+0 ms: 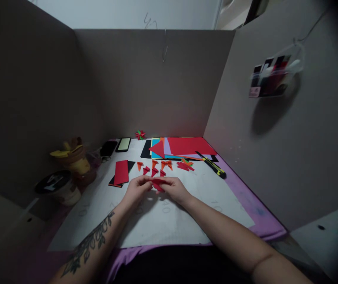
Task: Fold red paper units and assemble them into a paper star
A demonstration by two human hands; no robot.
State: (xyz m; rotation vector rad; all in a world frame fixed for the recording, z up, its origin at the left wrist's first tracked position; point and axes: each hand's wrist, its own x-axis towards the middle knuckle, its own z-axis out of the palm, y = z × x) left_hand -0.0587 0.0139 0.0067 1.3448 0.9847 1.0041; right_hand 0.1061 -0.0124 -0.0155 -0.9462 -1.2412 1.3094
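Note:
A small piece of red paper (158,184) is pinched between my two hands, low over the white sheet (169,225). My left hand (139,187) grips its left side and my right hand (174,189) its right side; the fingertips partly hide its folds. Just beyond my hands lie several small folded red pieces (154,172) and, behind those, folded orange pieces (167,164). To their right is a little heap of red paper strips (185,166) with orange and green ones.
Stacked coloured sheets (191,146) lie at the back, with a box cutter (213,165) at their right. Red rectangles (121,172), a phone (123,144) and a red-green paper star (140,135) are on the left. A lidded tub (65,193) stands at the left edge. Grey panels (157,86) surround the table.

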